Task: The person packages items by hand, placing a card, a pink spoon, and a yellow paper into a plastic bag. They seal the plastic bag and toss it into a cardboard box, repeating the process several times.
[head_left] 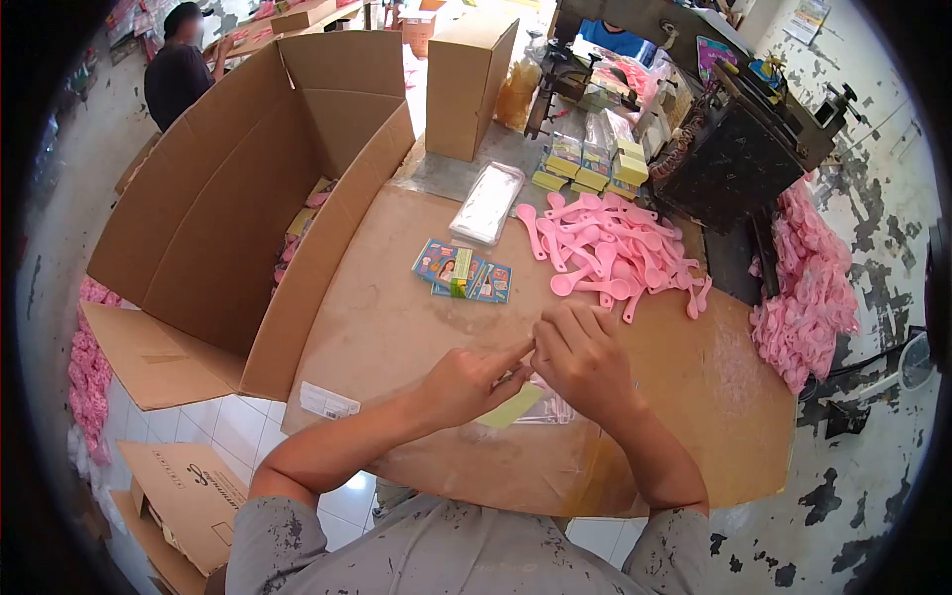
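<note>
My left hand (476, 382) and my right hand (583, 359) meet over the near middle of the cardboard-topped table. The left fingers are pressed together and point at the right hand. My right hand is curled, fingertips tucked in. I cannot tell what the two hands pinch between them. Just under them are a pale yellow-green card (512, 408) and a clear plastic bag (548, 410), with a bit of pink showing by the right hand. Beyond the hands lie a heap of pink measuring spoons (607, 243) and banded stacks of blue printed cards (463, 275).
A large open carton (213, 198) stands left of the table (367, 327). Behind the spoons are a stack of clear bags (488, 203), more card bundles (585, 164) and a dark machine (732, 149). Pink bagged goods (805, 288) hang at right. Two other people are farther back.
</note>
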A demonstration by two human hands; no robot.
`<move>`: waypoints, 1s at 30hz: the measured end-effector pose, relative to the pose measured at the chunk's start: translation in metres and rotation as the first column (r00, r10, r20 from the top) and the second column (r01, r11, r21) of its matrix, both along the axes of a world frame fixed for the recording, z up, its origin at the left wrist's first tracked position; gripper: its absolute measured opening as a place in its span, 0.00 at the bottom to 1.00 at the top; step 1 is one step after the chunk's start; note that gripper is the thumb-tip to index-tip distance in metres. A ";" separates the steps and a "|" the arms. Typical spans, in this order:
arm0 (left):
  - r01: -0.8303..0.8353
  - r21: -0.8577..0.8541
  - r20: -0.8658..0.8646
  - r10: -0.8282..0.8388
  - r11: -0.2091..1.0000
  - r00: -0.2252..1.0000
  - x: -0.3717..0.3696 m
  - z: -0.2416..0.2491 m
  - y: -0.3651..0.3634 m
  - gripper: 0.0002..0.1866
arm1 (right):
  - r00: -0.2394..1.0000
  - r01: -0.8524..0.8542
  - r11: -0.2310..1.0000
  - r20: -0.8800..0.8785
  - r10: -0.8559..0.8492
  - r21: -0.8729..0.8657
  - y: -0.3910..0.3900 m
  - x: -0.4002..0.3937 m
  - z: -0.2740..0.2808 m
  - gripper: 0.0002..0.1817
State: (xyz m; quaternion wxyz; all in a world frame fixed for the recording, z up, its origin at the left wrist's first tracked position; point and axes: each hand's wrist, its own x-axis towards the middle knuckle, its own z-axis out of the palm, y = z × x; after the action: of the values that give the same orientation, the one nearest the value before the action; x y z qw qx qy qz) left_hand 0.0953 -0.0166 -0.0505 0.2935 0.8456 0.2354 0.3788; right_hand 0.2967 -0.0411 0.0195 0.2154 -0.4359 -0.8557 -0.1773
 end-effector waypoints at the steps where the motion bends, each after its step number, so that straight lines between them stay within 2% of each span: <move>1: -0.003 0.029 -0.020 0.004 1.000 1.000 0.001 -0.004 0.000 0.28 | 0.999 0.026 0.999 -0.039 -0.027 -0.031 0.003 0.003 0.000 0.11; 2: -0.005 0.060 -0.039 0.008 0.998 0.999 0.002 -0.005 0.001 0.27 | 0.995 0.052 0.997 -0.077 -0.057 -0.061 0.007 0.008 0.000 0.11; 6: 0.045 -0.243 0.058 -0.032 0.969 0.998 0.000 0.008 0.003 0.24 | 0.927 0.167 0.972 -0.310 -0.212 -0.168 0.002 0.038 0.013 0.07; 7: 0.068 -0.344 0.111 -0.031 0.936 0.993 0.001 0.008 0.004 0.22 | 0.832 0.011 0.930 -0.513 -0.212 -0.367 -0.004 0.050 0.019 0.05; 8: 0.096 -0.442 0.163 -0.025 0.892 0.986 0.001 0.008 0.003 0.21 | 0.687 -0.185 0.841 -0.679 -0.259 -0.509 -0.016 0.064 0.023 0.03; 9: 0.111 -0.507 0.185 -0.019 0.855 0.983 0.001 0.006 0.004 0.20 | 0.510 -0.399 0.716 -0.788 -0.346 -0.573 -0.030 0.083 0.025 0.02; 11: 0.149 -0.621 0.229 -0.004 0.769 0.973 0.003 -0.003 0.007 0.17 | 0.138 -0.637 0.681 -0.923 -0.360 -0.361 -0.064 0.136 0.024 0.03; 13: 0.149 -0.659 0.279 0.055 0.737 0.959 0.005 -0.007 0.008 0.15 | -0.069 -0.784 0.615 -0.974 -0.217 -0.082 -0.088 0.209 0.015 0.06; 14: 0.157 -0.677 0.303 0.078 0.719 0.950 0.007 -0.009 0.009 0.14 | -0.153 -0.792 0.611 -0.972 -0.181 0.011 -0.101 0.243 0.011 0.06; 15: 0.154 -0.696 0.294 0.083 0.701 0.952 0.008 -0.010 0.009 0.14 | -0.140 -0.680 0.733 -0.976 -0.169 -0.029 -0.114 0.270 0.007 0.07; 16: 0.149 -0.716 0.283 0.088 0.682 0.955 0.008 -0.012 0.010 0.13 | 0.003 -0.356 0.910 -0.974 -0.226 -0.212 -0.125 0.295 0.000 0.09; 17: 0.140 -0.734 0.271 0.097 0.665 0.958 0.009 -0.013 0.011 0.13 | 0.212 0.213 0.846 -0.822 -0.528 -0.489 -0.132 0.310 -0.007 0.12; 18: 0.135 -0.720 0.266 0.092 0.681 0.960 0.010 -0.014 0.010 0.12 | 0.332 0.584 0.630 -0.557 -0.761 -0.513 -0.139 0.319 -0.017 0.15; 19: 0.125 -0.706 0.258 0.089 0.697 0.962 0.011 -0.016 0.010 0.12 | 0.361 0.749 0.496 -0.357 -0.861 -0.439 -0.145 0.315 -0.025 0.18; 20: 0.115 -0.693 0.245 0.082 0.712 0.966 0.011 -0.017 0.010 0.12 | 0.384 0.801 0.453 -0.246 -0.890 -0.391 -0.154 0.313 -0.030 0.21; 22: 0.114 -0.711 0.217 0.062 0.694 0.974 0.010 -0.018 0.010 0.12 | 0.514 0.748 0.560 -0.224 -0.828 -0.355 -0.162 0.304 -0.024 0.27; 25: 0.143 -0.758 0.243 0.072 0.636 0.967 0.012 -0.018 0.009 0.11 | 0.590 0.715 0.620 -0.196 -0.783 -0.322 -0.158 0.274 0.000 0.22; 28: 0.176 -0.771 0.285 0.085 0.612 0.955 0.014 -0.020 0.012 0.11 | 0.300 0.686 0.497 -0.416 -0.859 -0.531 -0.131 0.252 -0.003 0.19; 30: 0.199 -0.773 0.316 0.095 0.602 0.944 0.012 -0.020 0.012 0.11 | 0.605 0.601 0.729 -0.408 -0.683 -0.329 -0.108 0.214 -0.008 0.19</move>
State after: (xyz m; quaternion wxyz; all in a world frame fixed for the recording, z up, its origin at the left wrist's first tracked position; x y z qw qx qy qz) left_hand 0.1070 -0.0045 -0.0704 0.6845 0.5578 0.3022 0.3592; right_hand 0.5107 -0.1488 0.0119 0.3169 -0.7601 -0.5647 -0.0544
